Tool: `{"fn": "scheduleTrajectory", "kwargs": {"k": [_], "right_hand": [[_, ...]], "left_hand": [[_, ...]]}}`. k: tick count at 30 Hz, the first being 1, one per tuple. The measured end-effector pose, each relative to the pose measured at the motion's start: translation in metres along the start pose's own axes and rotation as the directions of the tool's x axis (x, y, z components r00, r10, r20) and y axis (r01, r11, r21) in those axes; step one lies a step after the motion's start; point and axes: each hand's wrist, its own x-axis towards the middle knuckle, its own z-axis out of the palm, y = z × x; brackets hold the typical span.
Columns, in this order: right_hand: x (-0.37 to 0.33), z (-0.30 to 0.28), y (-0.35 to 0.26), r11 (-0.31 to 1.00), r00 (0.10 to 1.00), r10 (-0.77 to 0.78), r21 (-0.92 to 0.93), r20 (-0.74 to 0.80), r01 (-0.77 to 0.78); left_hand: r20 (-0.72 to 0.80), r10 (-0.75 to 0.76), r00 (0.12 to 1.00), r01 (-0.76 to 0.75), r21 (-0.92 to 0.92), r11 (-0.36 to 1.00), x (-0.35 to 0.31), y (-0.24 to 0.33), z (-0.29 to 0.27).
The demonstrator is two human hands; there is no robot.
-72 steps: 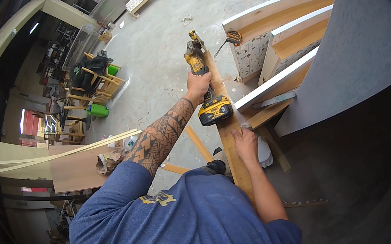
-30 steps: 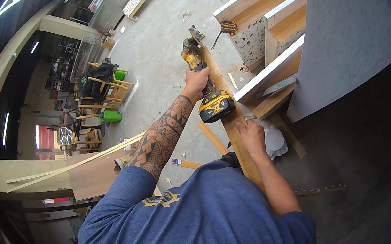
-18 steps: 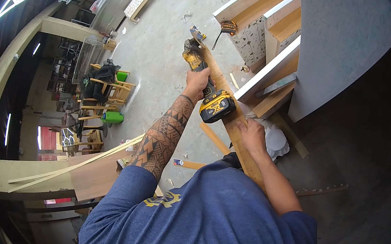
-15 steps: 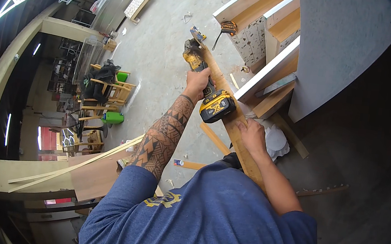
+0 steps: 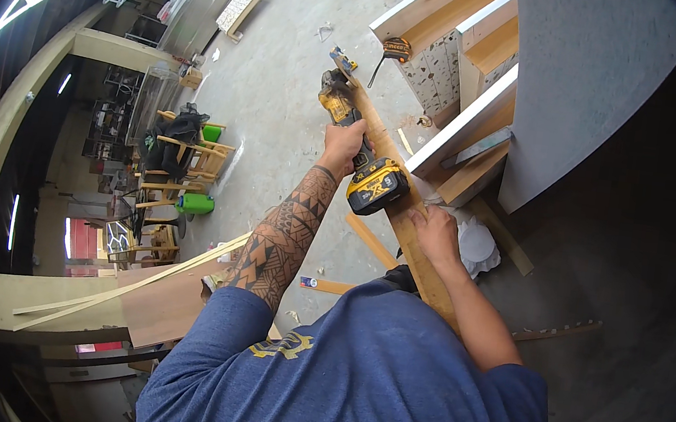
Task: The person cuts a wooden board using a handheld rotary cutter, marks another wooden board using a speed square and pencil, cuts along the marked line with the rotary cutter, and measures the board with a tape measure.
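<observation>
My left hand (image 5: 345, 141) is wrapped round the body of a yellow-and-black cordless angle grinder (image 5: 336, 108). Its head points away from me and its large battery sits toward my body. Alongside the grinder, a long wooden plank (image 5: 380, 128) runs from my lap to the far end, where a blue-and-yellow clamp (image 5: 342, 61) is. My right hand (image 5: 438, 237) grips the plank nearer my body, thumb on top and the other fingers partly hidden. Whether the grinder's disc touches the wood cannot be made out.
A tape measure (image 5: 397, 49) rests by a white-edged wooden cabinet (image 5: 465, 134) at right, with a grey curved panel (image 5: 598, 83) beside it. Wood offcuts (image 5: 372, 240) and a white bag (image 5: 477, 249) lie nearby. Stools and a green container (image 5: 196, 204) stand left, near long thin strips (image 5: 135, 286).
The grinder and my left hand have shifted very slightly to the right. My right hand keeps its place on the plank.
</observation>
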Motion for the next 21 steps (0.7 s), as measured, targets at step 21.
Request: {"fn": "scheduleTrajectory", "kwargs": {"k": [21], "right_hand": [[0.001,-0.004,-0.010,1.000,0.999,0.030,-0.008,0.023,-0.030]], "left_hand": [[-0.009,0.021,1.000,-0.021,-0.021,1.000,-0.001,-0.006,0.000]]}}
